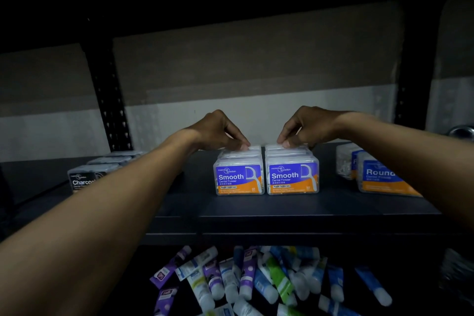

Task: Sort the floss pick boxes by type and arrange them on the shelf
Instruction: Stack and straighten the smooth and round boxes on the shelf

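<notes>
While both arms reached in over the shelf (256, 210), the left hand (220, 133) had its fingers curled down, thumb and fingertips pinching the top of the rearmost box of the left Smooth row (238, 177). The right hand (305, 128) pinched the rear of the right Smooth row (292, 176) the same way.

Item: two Smooth rows, blue-and-orange labels to the front, upright, touching side by side.

Item: Charcoal boxes (84, 179), dark labels, one row, well to the left of the Smooth rows (partly hidden by the left forearm).

Item: Round boxes (379, 179), right of the Smooth rows, standing apart.

Item: toothpaste tubes (256, 277), loose heap, on the level below the Smooth rows.
</notes>
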